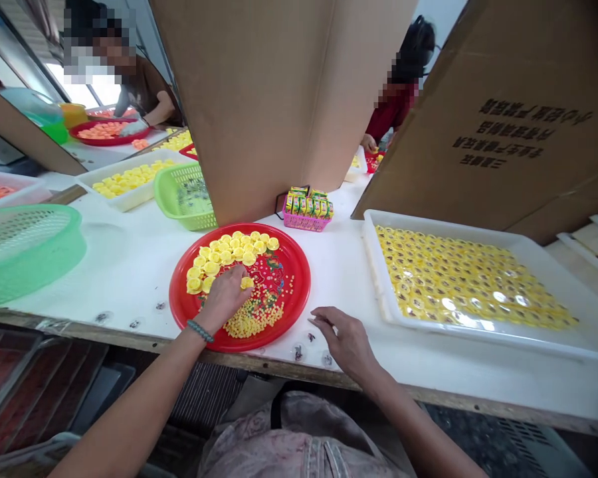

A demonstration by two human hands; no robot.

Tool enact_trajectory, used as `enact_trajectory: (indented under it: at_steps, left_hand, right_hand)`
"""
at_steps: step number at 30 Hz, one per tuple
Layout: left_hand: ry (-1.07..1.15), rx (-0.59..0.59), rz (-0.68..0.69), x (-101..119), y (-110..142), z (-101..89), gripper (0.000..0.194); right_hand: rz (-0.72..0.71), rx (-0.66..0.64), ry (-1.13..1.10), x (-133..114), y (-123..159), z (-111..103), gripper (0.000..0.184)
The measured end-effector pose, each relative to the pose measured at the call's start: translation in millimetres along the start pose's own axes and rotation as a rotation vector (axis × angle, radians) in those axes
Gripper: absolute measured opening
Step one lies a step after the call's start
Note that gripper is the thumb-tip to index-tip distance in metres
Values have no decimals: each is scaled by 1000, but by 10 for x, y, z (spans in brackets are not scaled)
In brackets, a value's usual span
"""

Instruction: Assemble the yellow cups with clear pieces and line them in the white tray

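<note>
A red round plate lies on the white table in front of me. It holds several yellow caps at its far side and a heap of small yellow beads near its front. My left hand, with a bead bracelet on the wrist, rests in the plate with fingers curled, pinching one yellow cap. My right hand lies on the table just right of the plate, fingertips pinched on a small clear piece near the plate's rim.
A white tray of filled yellow caps sits to the right. Tall cardboard sheets stand behind the plate, with a pink basket of small packets. Green baskets and another white tray lie left. Two other people work beyond.
</note>
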State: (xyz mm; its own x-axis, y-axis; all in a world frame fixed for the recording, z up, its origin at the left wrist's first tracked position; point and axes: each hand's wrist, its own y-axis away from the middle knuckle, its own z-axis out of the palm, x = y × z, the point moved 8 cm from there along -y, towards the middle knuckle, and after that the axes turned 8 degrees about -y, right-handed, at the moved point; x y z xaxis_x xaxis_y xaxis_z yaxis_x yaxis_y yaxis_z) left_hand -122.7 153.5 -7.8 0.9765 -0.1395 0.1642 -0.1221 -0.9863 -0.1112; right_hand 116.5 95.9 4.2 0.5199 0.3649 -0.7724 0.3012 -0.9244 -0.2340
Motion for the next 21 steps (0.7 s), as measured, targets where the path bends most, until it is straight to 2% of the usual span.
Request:
enact_trajectory:
  at_steps: [3,6,9,13,17,21]
  left_hand:
    - [64,-41,15,144,-15,88,33]
    - [146,-4,-4,185,-44,77,45]
    - [294,9,-73,176,-35,71,42]
    - [794,-100,-246,237,97,216,45]
    - [1377,-217,-398,487,262,384,38]
    - [1683,-252,-522,671,344,463,29]
  right_hand:
    - [75,25,-115,-9,-100,40,13]
    - [241,36,-321,50,-187,105,17]
    - [344,26,-535,76,-258,205,17]
    - [369,-1,-742,90,-297,306,18]
    - [409,-4,-815,156,-270,309,26]
    - [406,32,-799,197,-279,228,27]
